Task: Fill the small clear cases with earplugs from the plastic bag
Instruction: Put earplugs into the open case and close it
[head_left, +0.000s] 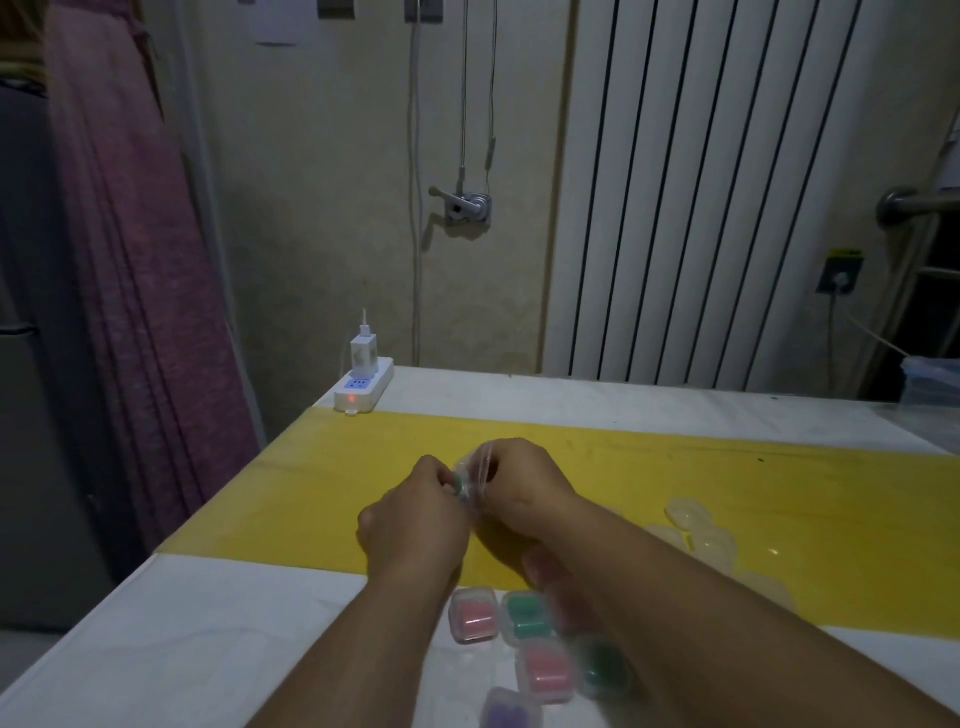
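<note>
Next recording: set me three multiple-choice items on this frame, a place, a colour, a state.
1. Where is the power strip? A. far left corner of the table B. on the floor C. on a chair
2. What colour is the earplug in the plastic bag? A. pink B. green C. purple
3. What are the left hand and right hand doing? A. lying flat B. pinching the bag C. pressing the table
Key: 1 A, it sits at the table's far left edge; 2 B, green shows through the bag; 3 B, both pinch it.
</note>
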